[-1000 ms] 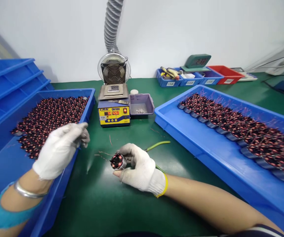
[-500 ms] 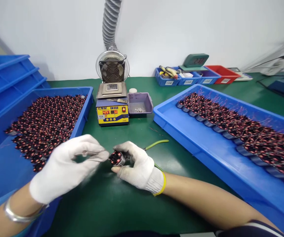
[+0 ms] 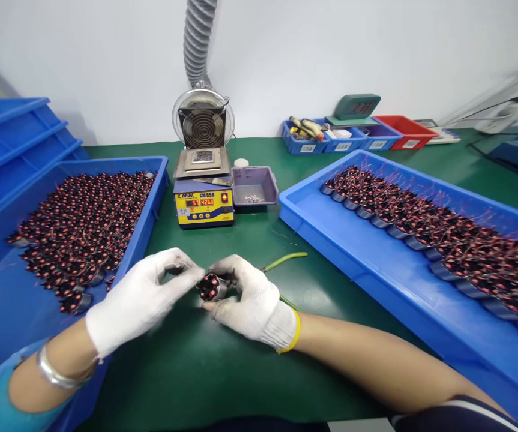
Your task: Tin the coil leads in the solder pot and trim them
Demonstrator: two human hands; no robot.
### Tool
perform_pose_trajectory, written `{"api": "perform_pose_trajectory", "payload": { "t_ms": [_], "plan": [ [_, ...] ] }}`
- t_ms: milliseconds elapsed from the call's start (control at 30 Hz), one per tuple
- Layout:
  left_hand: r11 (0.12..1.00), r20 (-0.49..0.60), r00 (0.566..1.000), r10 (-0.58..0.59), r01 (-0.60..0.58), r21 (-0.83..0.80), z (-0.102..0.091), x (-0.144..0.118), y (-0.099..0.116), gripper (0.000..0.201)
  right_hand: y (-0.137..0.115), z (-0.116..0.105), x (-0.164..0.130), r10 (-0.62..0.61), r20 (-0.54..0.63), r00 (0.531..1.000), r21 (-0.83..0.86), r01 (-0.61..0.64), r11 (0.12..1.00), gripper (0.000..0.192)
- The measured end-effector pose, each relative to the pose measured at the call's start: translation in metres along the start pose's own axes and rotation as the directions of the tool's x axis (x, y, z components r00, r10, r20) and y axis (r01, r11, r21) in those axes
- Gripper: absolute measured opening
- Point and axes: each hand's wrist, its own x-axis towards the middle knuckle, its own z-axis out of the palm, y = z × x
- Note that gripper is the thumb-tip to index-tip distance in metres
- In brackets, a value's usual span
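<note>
Both hands wear white knit gloves and meet over the green mat near its front. My right hand (image 3: 249,303) grips a small round coil (image 3: 209,287) wound with red-brown wire, its open face turned left. My left hand (image 3: 144,297) has its thumb and fingers pinched together right at the coil's left side; whether anything is between them I cannot tell. A green-handled tool (image 3: 286,260) lies under and behind my right hand. The left blue tray (image 3: 153,207) holds a heap of the same coils, close to my left wrist.
A yellow-fronted solder pot (image 3: 203,201) with a red display stands mid-table, a fume fan (image 3: 203,123) and hose behind it, a small purple tray (image 3: 255,187) beside it. The right blue tray (image 3: 331,231) holds rows of coils. Small bins (image 3: 342,141) line the back; stacked blue trays (image 3: 11,141) stand left.
My left hand came from the edge of the left tray across to the coil in my right hand, and now pinches at it. My right hand stayed almost still.
</note>
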Motion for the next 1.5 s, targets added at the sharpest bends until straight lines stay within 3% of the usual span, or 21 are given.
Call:
{"api": "perform_pose_trajectory", "payload": {
  "t_ms": [167,267,367,433,500,567,633,733,800,933,1000,1100,1167,1300,1367,1433,1500],
  "plan": [
    [1.0,-0.089,0.996,0.031,-0.031,-0.003,0.006,0.0,0.001,0.028,-0.006,-0.001,-0.001,-0.087,-0.015,0.996,-0.074,0.085,0.994,0.035],
    [0.954,-0.053,0.968,0.247,-0.233,0.19,0.004,-0.001,0.001,0.021,-0.009,-0.004,-0.001,-0.117,0.034,0.992,-0.152,0.121,0.981,0.029],
    [0.702,0.125,0.838,0.53,-0.517,0.49,0.0,-0.005,0.001,0.014,-0.009,-0.004,0.0,-0.08,0.061,0.995,-0.215,0.092,0.972,0.03],
    [0.523,0.227,0.76,0.61,-0.601,0.605,-0.003,-0.008,0.001,0.013,-0.009,-0.004,0.0,-0.059,0.057,0.997,-0.207,0.07,0.976,0.038],
    [0.456,0.256,0.731,0.632,-0.618,0.64,-0.006,-0.01,0.001,0.013,-0.009,-0.004,-0.001,-0.071,0.054,0.996,-0.165,0.079,0.983,0.05],
    [0.52,0.219,0.753,0.621,-0.604,0.603,-0.009,-0.01,0.001,0.011,-0.011,-0.004,-0.001,-0.118,0.077,0.99,-0.121,0.126,0.985,0.057],
    [0.683,0.123,0.817,0.563,-0.544,0.488,-0.011,-0.009,0.002,0.011,-0.012,-0.005,-0.001,-0.187,0.103,0.977,-0.089,0.196,0.977,0.051],
    [0.927,-0.104,0.934,0.341,-0.316,0.202,-0.013,-0.004,-0.001,0.013,-0.013,-0.007,-0.002,-0.308,0.064,0.949,-0.006,0.309,0.951,0.044],
    [0.985,-0.256,0.953,0.164,-0.174,-0.019,-0.013,0.001,-0.007,0.013,-0.011,-0.008,-0.003,-0.342,-0.001,0.94,0.062,0.341,0.938,0.044],
    [0.908,-0.424,0.901,-0.093,-0.098,-0.407,-0.011,0.012,-0.018,0.014,-0.007,-0.006,-0.003,-0.271,-0.059,0.961,0.175,0.277,0.945,0.048],
    [0.816,-0.417,0.897,-0.146,-0.129,-0.563,-0.008,0.015,-0.019,0.016,-0.007,-0.005,0.0,-0.184,-0.073,0.98,0.239,0.196,0.951,0.049],
    [0.676,-0.326,0.932,-0.162,-0.136,-0.725,-0.005,0.015,-0.016,0.021,-0.009,-0.005,0.006,0.012,-0.055,0.998,0.398,0.011,0.917,0.051],
    [0.67,-0.249,0.956,-0.153,-0.085,-0.737,-0.003,0.012,-0.014,0.027,-0.012,-0.007,0.01,0.121,0.001,0.993,0.5,-0.106,0.859,0.054],
    [0.879,-0.107,0.993,-0.045,-0.012,-0.478,0.004,0.006,-0.011,0.038,-0.016,-0.009,0.015,0.167,0.081,0.983,0.578,-0.183,0.795,0.057],
    [0.93,-0.066,0.997,-0.033,0.006,-0.368,0.008,0.004,-0.008,0.037,-0.017,-0.009,0.015,0.162,0.114,0.98,0.575,-0.198,0.793,0.057],
    [0.931,-0.089,0.995,-0.041,0.006,-0.366,0.008,0.003,-0.003,0.038,-0.018,-0.007,0.014,0.168,0.168,0.971,0.552,-0.234,0.8,0.057],
    [0.92,-0.224,0.974,-0.047,-0.045,-0.388,0.001,0.006,0.0,0.038,-0.02,-0.007,0.013,0.176,0.208,0.962,0.499,-0.26,0.827,0.056]
  ]
}}
